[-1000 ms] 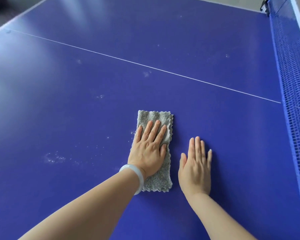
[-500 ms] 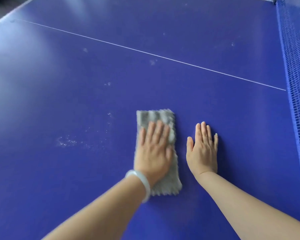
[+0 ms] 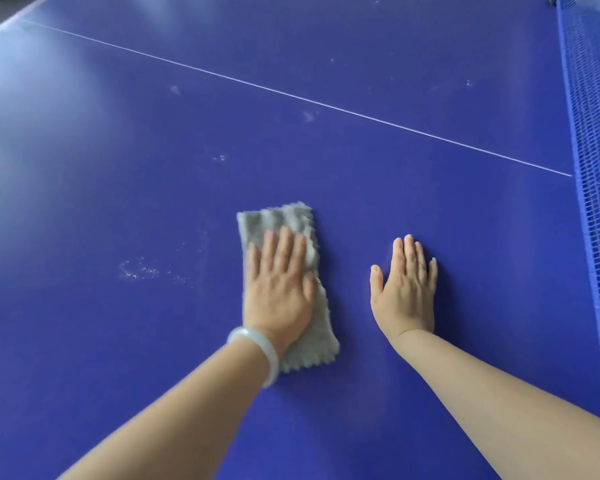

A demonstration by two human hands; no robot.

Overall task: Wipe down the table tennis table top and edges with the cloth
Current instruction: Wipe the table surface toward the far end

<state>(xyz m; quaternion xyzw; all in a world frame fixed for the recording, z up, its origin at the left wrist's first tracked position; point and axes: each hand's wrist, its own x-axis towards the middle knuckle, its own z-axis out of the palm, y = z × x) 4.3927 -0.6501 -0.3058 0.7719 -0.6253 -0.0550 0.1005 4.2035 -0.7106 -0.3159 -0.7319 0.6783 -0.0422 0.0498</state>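
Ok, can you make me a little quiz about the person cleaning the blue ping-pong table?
1. True or false: the left hand presses flat on the grey cloth.
2. Pick one: the right hand rests on A) the cloth, B) the bare table, C) a bat.
3. Fill the gap: the white dusty smudge lies to the ___ of the cloth.

Key: 1 true; 2 B; 3 left.

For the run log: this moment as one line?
step: wiping top | left hand: pressing grey cloth | right hand: flat on table | whitish smudges: left of cloth
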